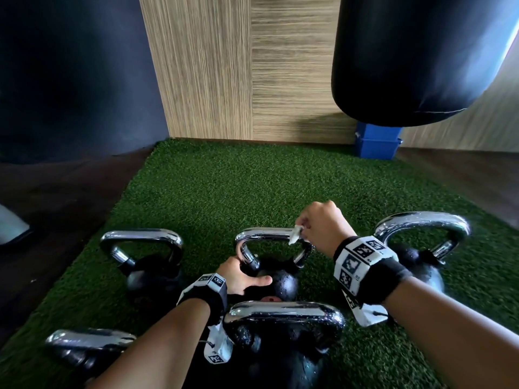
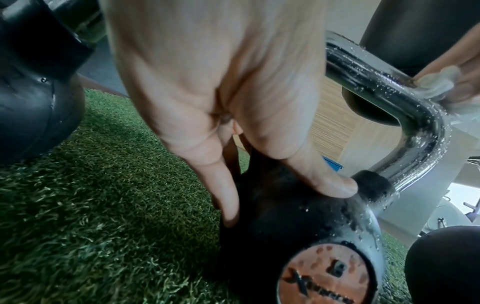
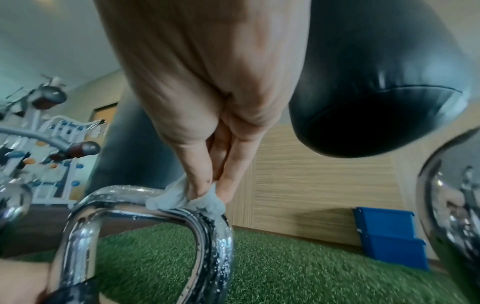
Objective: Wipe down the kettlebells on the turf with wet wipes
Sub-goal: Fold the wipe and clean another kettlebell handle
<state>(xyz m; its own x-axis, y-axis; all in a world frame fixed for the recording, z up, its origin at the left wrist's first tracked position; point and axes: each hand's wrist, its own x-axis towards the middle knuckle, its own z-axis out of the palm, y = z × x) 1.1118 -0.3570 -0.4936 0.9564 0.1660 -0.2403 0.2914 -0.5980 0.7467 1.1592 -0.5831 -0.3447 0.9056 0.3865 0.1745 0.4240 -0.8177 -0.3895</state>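
Observation:
Several black kettlebells with chrome handles stand on the green turf. My left hand clasps the middle kettlebell at the left foot of its handle, thumb pressed on the black body. My right hand pinches a small white wet wipe against the handle's top right corner. In the right wrist view the fingertips press the wipe onto the wet chrome bar. Water droplets cover the handle.
Other kettlebells stand left, right, close in front and near left. A black punching bag hangs above the back right. A blue box sits by the wood wall. Dark floor borders the turf.

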